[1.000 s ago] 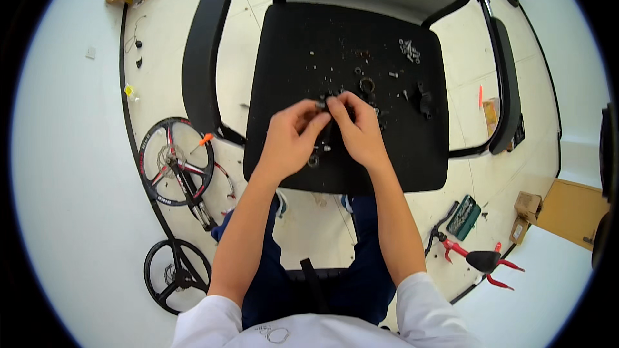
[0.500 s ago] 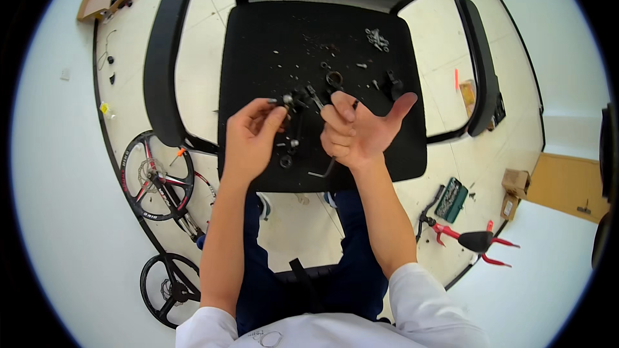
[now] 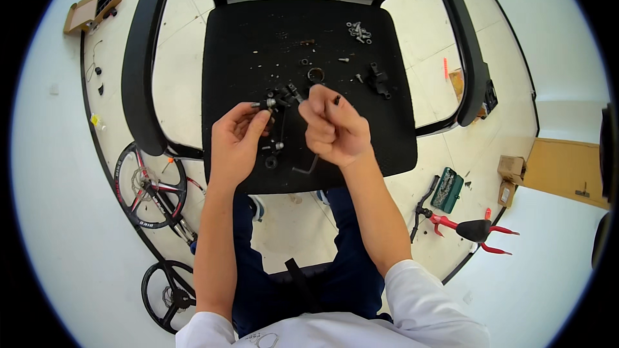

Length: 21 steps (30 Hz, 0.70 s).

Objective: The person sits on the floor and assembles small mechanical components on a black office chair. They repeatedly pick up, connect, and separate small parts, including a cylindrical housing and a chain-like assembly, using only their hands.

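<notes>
Both my hands are over the black seat [image 3: 380, 145] of an office chair. With thumb and fingertips my left hand [image 3: 234, 144] pinches a small bolt-like metal part [image 3: 269, 103], partly covered by the fingers. My right hand [image 3: 338, 130] is closed round an L-shaped hex key [image 3: 312, 166]; its bent end shows below the fist and a dark tip above. Between the hands lie dark metal parts [image 3: 293, 92], their shape partly hidden. Nearer me on the seat are a small silver-ended part [image 3: 278, 146] and a dark ring [image 3: 271, 162].
On the seat are a larger ring [image 3: 315, 75], a black clamp-like part [image 3: 378, 80], loose bolts [image 3: 359, 78] and a pile of small hardware [image 3: 360, 32]. Armrests [image 3: 143, 67] flank it. Bicycle wheels [image 3: 149, 187], a red frame [image 3: 474, 229] and a green toolbox [image 3: 447, 190] stand on the floor.
My right thumb, stretched out before, has folded in over the fist. The left hand keeps its pinch. The whole view has shifted slightly, with the chair now further left.
</notes>
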### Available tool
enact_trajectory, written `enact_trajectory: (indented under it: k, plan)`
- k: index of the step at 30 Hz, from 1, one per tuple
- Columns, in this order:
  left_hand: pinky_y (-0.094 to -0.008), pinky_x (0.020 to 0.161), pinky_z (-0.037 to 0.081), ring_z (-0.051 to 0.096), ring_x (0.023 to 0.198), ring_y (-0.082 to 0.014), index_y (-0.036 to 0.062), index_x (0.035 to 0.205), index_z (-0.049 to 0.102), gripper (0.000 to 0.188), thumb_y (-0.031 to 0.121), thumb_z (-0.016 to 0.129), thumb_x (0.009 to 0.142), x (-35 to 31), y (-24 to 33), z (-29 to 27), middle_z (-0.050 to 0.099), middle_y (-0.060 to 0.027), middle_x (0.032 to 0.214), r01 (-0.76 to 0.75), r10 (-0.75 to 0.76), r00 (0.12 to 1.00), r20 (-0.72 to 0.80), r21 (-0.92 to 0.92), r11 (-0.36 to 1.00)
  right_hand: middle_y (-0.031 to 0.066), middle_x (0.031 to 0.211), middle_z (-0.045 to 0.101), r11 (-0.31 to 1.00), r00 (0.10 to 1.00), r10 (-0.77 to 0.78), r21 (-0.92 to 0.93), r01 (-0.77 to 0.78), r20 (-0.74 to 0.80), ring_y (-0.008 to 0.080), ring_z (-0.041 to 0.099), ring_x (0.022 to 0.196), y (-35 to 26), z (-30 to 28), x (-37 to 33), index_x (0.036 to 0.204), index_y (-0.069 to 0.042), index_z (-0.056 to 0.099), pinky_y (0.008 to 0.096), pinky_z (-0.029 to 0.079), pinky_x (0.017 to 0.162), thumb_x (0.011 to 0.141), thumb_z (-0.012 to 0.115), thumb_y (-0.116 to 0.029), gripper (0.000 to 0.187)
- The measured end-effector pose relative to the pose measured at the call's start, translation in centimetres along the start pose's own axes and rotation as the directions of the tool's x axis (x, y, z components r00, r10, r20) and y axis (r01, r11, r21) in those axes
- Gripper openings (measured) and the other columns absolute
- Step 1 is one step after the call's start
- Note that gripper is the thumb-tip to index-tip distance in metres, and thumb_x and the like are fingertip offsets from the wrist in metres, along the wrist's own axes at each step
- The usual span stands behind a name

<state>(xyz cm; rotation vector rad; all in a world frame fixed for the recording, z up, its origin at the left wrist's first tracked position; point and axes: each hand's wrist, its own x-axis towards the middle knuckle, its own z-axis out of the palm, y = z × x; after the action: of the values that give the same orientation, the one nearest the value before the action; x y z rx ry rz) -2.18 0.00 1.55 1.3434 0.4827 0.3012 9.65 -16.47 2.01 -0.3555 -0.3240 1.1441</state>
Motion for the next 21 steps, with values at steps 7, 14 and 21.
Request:
enact_trajectory:
  k: [7,14,21]
  plan:
    - [-0.0221,0.07,0.051,0.062,0.077,-0.0077,-0.0042,0.101,0.065,0.013,0.007,0.065,0.094,0.0,0.4,0.3,0.067,-0.0041,0.088,0.012,-0.012,1.0,0.009,0.018,1.0,-0.0043,0.067,0.036,0.929,0.944,-0.002,-0.35,-0.121,-0.33,0.0018,0.024,0.05,0.5,1.3,1.5,0.084,-0.008,0.05,0.0194,0.016,0.042,0.103,0.054,-0.03,0.029]
    - [-0.0215,0.07,0.05,0.062,0.077,-0.0068,-0.006,0.1,0.065,0.014,0.006,0.066,0.093,-0.2,0.5,0.5,0.068,-0.005,0.086,-0.015,0.011,0.999,0.032,0.117,0.993,-0.0039,0.066,0.048,0.647,0.895,-0.155,-0.727,-0.227,-0.418,0.0034,0.042,0.06,1.7,0.9,2.6,0.079,-0.005,0.057,0.0212,0.034,0.054,0.101,0.057,-0.03,0.033]
    - [-0.0218,0.072,0.051,0.063,0.078,-0.0071,-0.0062,0.101,0.065,0.014,0.006,0.064,0.093,-0.3,0.6,0.2,0.068,-0.0061,0.085,0.004,-0.007,1.0,0.023,0.122,0.993,-0.003,0.076,0.051,0.497,0.916,-0.301,-0.863,-0.087,-0.266,0.0046,0.045,0.069,2.3,1.8,2.5,0.095,-0.004,0.058,0.0219,0.036,0.061,0.097,0.06,-0.025,0.021]
